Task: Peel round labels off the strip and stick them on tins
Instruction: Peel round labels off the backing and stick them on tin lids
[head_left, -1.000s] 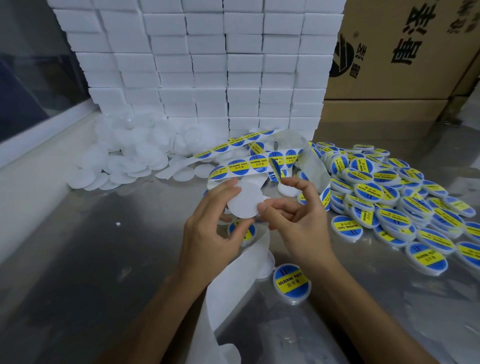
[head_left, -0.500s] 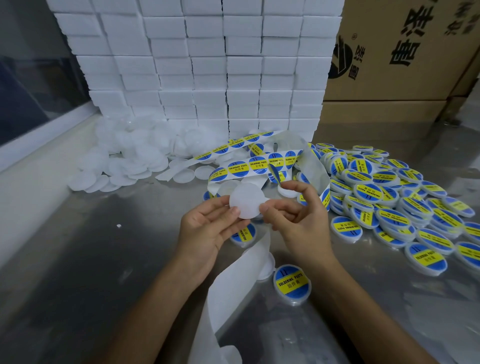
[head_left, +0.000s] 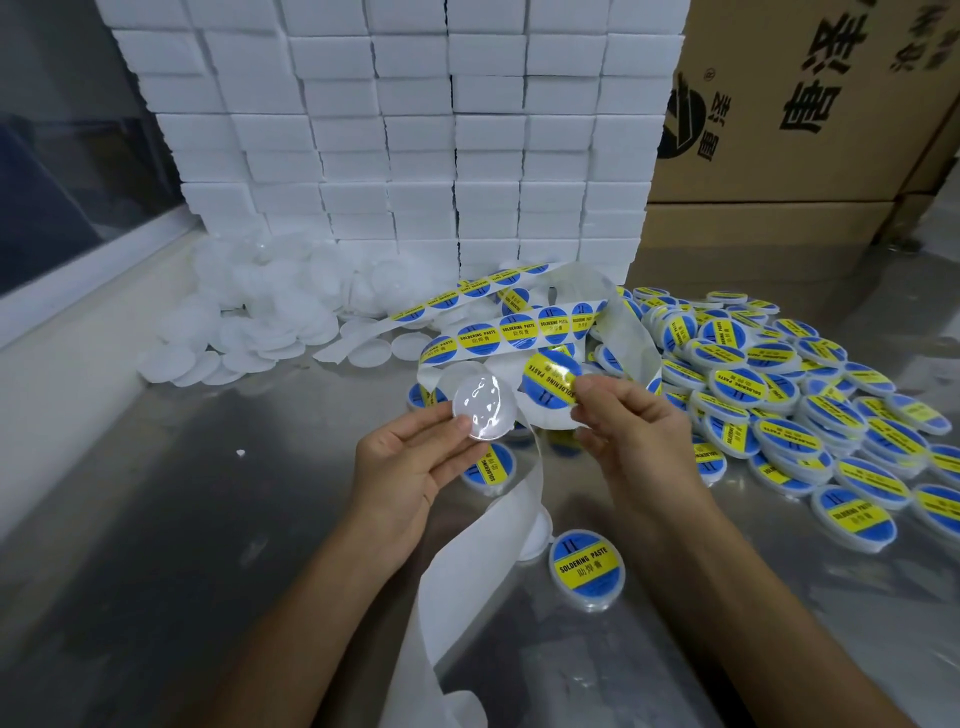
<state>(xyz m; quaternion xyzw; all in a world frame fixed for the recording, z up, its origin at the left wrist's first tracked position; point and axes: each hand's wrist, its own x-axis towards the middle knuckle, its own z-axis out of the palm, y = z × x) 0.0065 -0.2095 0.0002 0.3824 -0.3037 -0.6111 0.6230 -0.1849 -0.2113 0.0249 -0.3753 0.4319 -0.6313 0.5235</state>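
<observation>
1. Left hand (head_left: 415, 462) pinches an unlabelled clear tin (head_left: 484, 409) by its rim, thumb and fingertips curled on the lower edge; tin's contents can't be made out.
2. Right hand (head_left: 631, 426) pinches a blue-yellow label (head_left: 549, 378) just right of that tin; fingers clamped on the label's edge.
3. Label strip (head_left: 511, 332) lies beyond both fingertips; labelled tins (head_left: 779, 384) piled right of the right fingers; one tin (head_left: 587, 569) sits near the wrists.
</observation>
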